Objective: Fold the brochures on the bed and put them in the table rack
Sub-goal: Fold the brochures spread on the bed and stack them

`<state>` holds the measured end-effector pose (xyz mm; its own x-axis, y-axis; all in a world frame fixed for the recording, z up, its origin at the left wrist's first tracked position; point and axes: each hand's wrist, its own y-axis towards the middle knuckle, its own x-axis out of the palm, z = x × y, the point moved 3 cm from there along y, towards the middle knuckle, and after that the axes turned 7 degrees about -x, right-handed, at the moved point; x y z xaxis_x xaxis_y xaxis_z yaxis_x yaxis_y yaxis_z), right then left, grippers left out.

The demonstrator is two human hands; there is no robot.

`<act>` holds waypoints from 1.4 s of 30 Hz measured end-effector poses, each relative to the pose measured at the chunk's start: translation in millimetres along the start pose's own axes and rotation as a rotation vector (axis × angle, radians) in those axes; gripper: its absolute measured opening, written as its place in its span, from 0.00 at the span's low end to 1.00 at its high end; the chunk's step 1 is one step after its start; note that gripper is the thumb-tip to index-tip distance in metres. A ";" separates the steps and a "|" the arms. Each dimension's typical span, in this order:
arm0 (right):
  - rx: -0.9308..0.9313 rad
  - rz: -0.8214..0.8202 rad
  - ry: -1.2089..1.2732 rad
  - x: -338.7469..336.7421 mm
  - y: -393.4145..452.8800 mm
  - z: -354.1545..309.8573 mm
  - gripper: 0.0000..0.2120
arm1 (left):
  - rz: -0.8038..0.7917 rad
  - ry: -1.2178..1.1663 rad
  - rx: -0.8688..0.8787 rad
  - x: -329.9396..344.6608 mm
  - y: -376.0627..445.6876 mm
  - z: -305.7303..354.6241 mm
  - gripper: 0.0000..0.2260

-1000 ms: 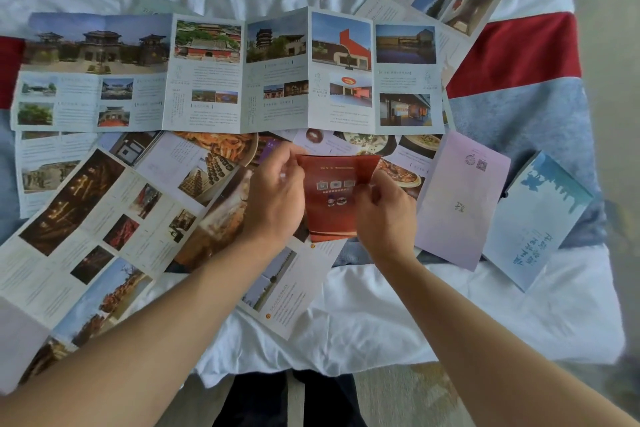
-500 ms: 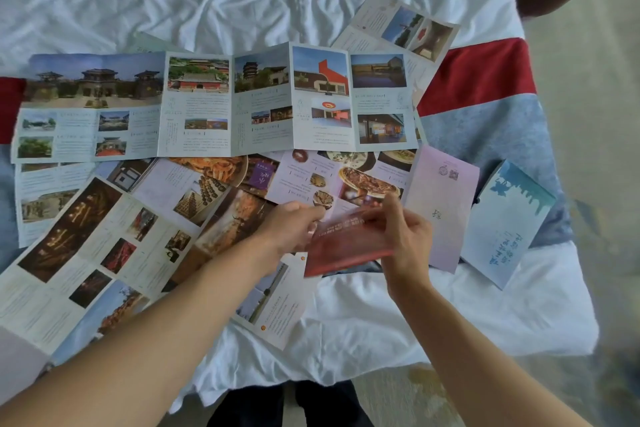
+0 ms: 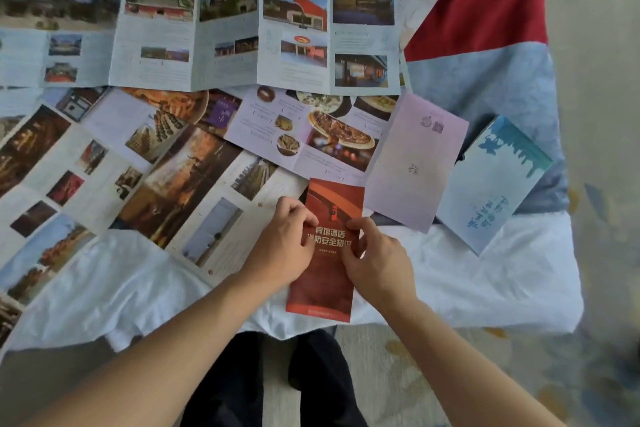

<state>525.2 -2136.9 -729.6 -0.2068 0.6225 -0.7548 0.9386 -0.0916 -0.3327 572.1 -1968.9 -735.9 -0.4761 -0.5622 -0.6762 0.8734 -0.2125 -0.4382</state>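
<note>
Item 1. Dark-photo brochure (image 3: pixel 104 180): unfolded, spread at a slant over the left of the bed (image 3: pixel 485 274); not yet folded.

Item 2. Long temple brochure (image 3: pixel 194 31): unfolded accordion strip, laid crosswise along the far side of the bed, creases standing up slightly.

Item 3. Food brochure (image 3: pixel 311 128): unfolded, lilac ground, partly tucked under the temple strip and overlapping item 1.

Item 4. Left hand (image 3: pixel 284 246): fingers curled, fingertips set on the left long edge of the red brochure; whether it pinches or only presses cannot be told.

Item 5. Red brochure (image 3: pixel 325 274): already folded to a narrow panel, cover up, lying on the white sheet at the near edge of the bed. Long axis runs away from the person, tilted slightly right at the far end. It is bracketed between both hands, each equally near; the lower half is left free.

Item 6. Right hand (image 3: pixel 377 260): thumb and fingers curled onto the right long edge, apparently pinching it.

Item 7. Lilac brochure (image 3: pixel 415 163): folded, just right of the red one.

Item 8. Blue brochure (image 3: pixel 495 184): folded, furthest right, beside item 7.

Item 9. Table rack: not in view. Judged step: creases pressed flat along the long axis, then lifted by either hand.
</note>
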 end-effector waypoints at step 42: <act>-0.265 -0.055 -0.379 23.8 -2.1 7.0 0.31 | -0.157 0.502 0.250 36.0 -18.7 -22.7 0.47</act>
<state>516.4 -2127.3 -750.8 -0.2983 0.2887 -0.9098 0.9514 0.1661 -0.2593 536.3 -1967.0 -765.5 -0.5391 -0.0743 -0.8389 0.7570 -0.4794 -0.4440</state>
